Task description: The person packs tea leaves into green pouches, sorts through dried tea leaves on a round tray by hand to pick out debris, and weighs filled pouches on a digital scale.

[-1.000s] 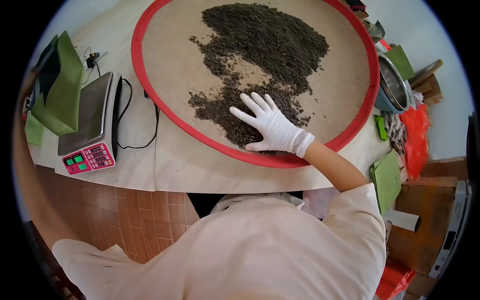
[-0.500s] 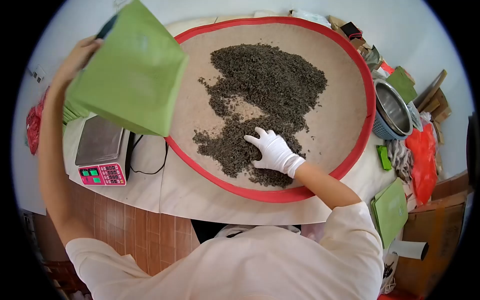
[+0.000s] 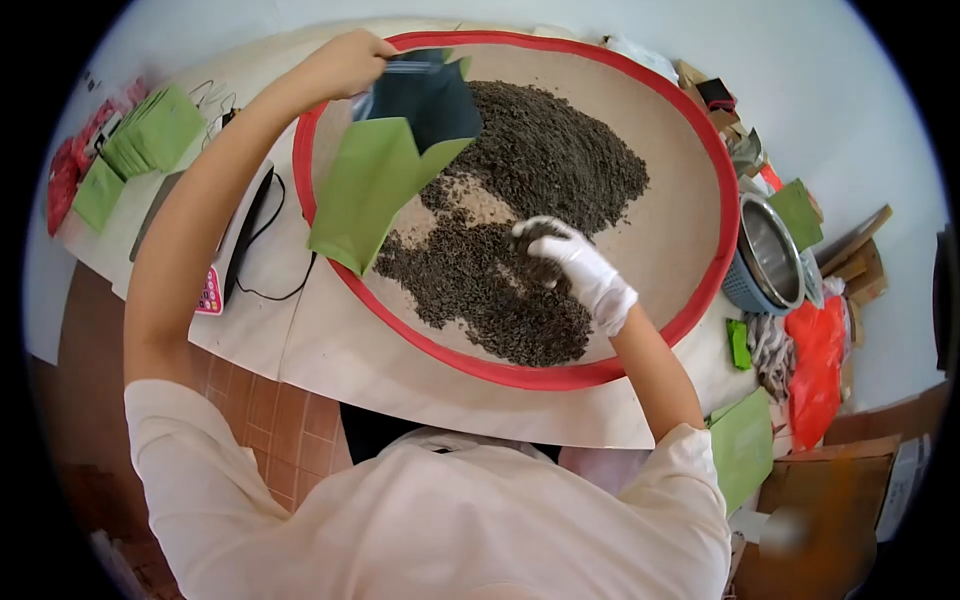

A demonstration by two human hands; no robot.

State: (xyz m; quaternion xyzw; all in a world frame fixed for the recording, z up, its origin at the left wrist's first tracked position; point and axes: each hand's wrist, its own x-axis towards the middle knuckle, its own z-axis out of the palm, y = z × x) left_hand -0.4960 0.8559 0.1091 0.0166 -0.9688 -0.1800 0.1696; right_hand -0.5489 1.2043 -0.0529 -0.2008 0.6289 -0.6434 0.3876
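My left hand point(image 3: 350, 65) is closed on the upper edge of a green bag point(image 3: 365, 185), which is tilted with its dark mouth open toward the tray. Dark loose tea leaves point(image 3: 560, 150) lie heaped on a large round tray with a red rim point(image 3: 733, 210). Over the nearer part of the heap, my right hand point(image 3: 585, 265) wears a white glove. Its fingers curl around a handful of tea leaves. The bag's lower end overlaps the tray's left rim in view, and its inside is dark.
A scale point(image 3: 210, 290) with a pink keypad is partly hidden behind my left arm. More green bags point(image 3: 155, 130) stand at the far left. A steel bowl point(image 3: 770, 245) in a blue basket point(image 3: 745, 285) sits right of the tray, near a red plastic bag point(image 3: 815, 370).
My left hand has brought the green bag rightward over the tray's edge, and its mouth now shows. My right hand has lifted from the heap with tea leaves in its curled fingers.
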